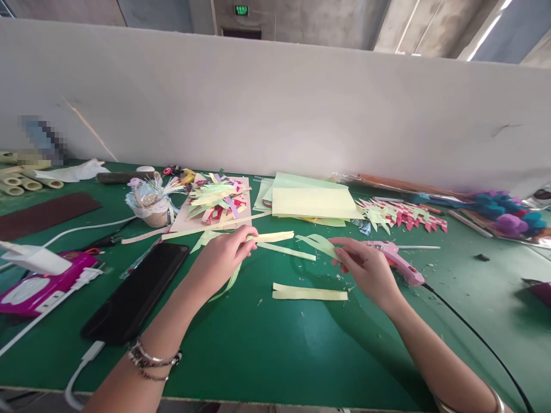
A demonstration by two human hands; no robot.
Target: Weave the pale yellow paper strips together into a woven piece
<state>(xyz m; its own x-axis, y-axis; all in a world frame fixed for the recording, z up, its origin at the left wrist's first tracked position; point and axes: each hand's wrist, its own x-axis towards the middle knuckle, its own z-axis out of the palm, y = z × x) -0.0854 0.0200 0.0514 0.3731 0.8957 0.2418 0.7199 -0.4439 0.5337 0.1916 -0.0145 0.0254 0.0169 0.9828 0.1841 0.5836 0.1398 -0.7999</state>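
My left hand (228, 249) is pinched closed, and a light green paper strip (232, 281) curls down from beneath its fingers. Just past those fingertips lie a pale yellow strip (278, 236) and a thin green strip (293, 251). Between the thumb and fingers of my right hand (365, 264) is a bundle of light green paper strips (321, 244), whose loose ends point left. A folded yellow strip (310, 292) rests on the green table below and between both hands. Directly behind my right hand lies a pink glue gun (400, 264), partly covered by it.
Stacked paper sheets (312, 202) and a heap of coloured strips (219, 198) stand at the back. Zigzag-folded paper pieces (400, 215) lie to their right. On the left are a phone (138, 292), a magenta power strip (51, 284) and a small basket (152, 206). Cables cross both sides.
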